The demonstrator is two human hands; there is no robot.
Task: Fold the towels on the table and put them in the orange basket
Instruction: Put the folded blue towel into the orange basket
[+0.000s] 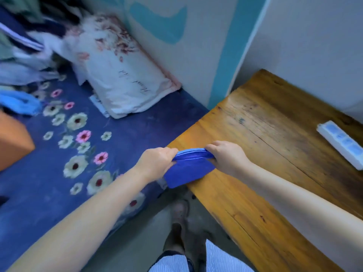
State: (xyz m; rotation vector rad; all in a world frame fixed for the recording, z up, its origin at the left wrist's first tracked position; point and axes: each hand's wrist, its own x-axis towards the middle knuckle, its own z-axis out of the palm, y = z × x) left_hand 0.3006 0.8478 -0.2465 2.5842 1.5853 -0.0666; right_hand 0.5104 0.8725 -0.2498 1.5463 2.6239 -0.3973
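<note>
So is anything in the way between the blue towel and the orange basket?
Nothing visible blocks it. Both hands, left hand and right hand, grip the folded blue towel at the table edge. Between it and the orange basket lies only the flat flowered bedspread.

Single head-worn wide-angle view. It looks forward and steeply down from standing height, close over the corner of the worn orange-brown wooden bench [275, 138], with the blue flower-patterned bed [59, 154] to its left. Both forearms enter from the bottom edge; straight lines curve toward the frame borders.
</note>
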